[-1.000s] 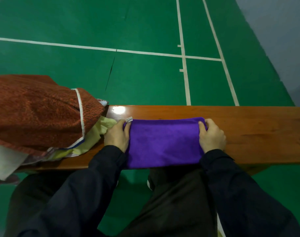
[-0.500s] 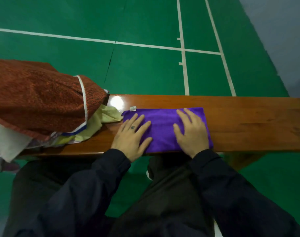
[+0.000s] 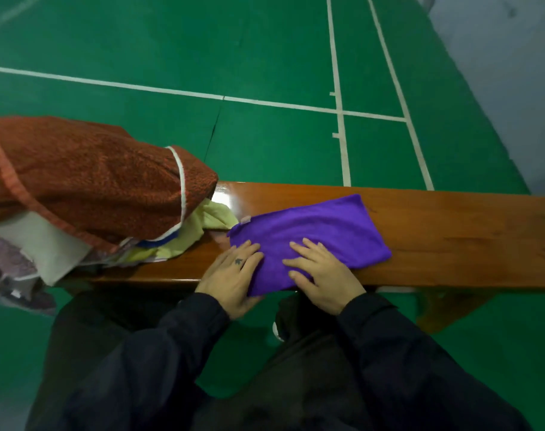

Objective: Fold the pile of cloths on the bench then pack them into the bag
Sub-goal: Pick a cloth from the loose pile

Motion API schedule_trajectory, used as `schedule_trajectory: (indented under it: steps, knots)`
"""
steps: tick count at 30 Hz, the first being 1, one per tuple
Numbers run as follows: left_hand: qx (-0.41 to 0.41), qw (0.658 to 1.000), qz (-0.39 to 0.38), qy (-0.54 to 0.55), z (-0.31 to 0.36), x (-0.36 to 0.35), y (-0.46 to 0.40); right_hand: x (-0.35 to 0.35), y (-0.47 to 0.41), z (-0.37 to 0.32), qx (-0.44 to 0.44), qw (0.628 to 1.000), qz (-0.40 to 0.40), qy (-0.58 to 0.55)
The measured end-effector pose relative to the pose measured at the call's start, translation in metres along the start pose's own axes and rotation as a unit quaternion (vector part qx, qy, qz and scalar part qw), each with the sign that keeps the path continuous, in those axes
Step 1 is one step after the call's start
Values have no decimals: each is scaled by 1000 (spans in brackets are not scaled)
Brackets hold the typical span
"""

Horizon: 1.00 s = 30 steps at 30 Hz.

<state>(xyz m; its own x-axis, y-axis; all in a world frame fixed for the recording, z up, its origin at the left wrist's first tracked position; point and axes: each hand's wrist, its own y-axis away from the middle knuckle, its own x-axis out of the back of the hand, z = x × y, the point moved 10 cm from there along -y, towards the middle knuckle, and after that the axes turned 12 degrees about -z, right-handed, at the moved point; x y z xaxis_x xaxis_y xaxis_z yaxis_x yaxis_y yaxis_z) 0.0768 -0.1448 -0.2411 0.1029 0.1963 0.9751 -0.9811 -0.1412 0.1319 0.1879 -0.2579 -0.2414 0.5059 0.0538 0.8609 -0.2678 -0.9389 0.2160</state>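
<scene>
Head cam shows both hands flat on the purple cloth [image 3: 311, 234] now. A second ago they were pinching its far corners, so I reckon the fold just landed and this is the smoothing pass. Left hand [image 3: 230, 278] presses the near left end, fingers straight and gripping nothing; right hand [image 3: 322, 275] does the same mid-cloth. The cloth lies slightly skewed on the tabletop [image 3: 451, 237], near edge at the lip. Count: one folded purple cloth, one heap of unfolded cloths [image 3: 87, 197] at the left with a rust-red one on top and a yellow one poking out. Can't see any bag, so plenty left.
</scene>
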Motion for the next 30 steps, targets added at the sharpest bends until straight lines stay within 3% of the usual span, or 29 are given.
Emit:
schedule_trajectory:
  steps: [2, 4, 7, 11, 14, 17, 20, 23, 27, 30]
  knots:
    - [-29, 999, 28, -9, 4, 6, 1, 12, -3, 14, -23, 999, 31, 1]
    - [-65, 992, 107, -20, 21, 19, 4, 27, -5, 16, -57, 995, 76, 31]
    - [-41, 985, 169, 1, 36, 30, -1, 44, 8, -8, -40, 990, 138, -4]
    - [-12, 979, 198, 49, 59, 47, -10, 22, 30, -30, -8, 996, 10, -88]
    - [-48, 979, 190, 66, 79, 54, -16, 9, 43, -15, -49, 996, -9, -79]
    - [-70, 987, 111, 89, 83, 37, -22, 26, 57, -6, -40, 990, 103, -91]
    - [-60, 993, 41, 93, 71, 15, -21, 39, 64, 8, -58, 971, 140, -187]
    - [-81, 990, 77, 83, 65, 22, -15, 41, 67, 20, -76, 961, 134, -231]
    - [-39, 971, 141, 191, 43, 47, -8, 48, 75, 40, -91, 923, 164, -337]
    - [-4, 916, 147, 374, 31, 65, -15, 54, 84, 59, -135, 871, 192, -431]
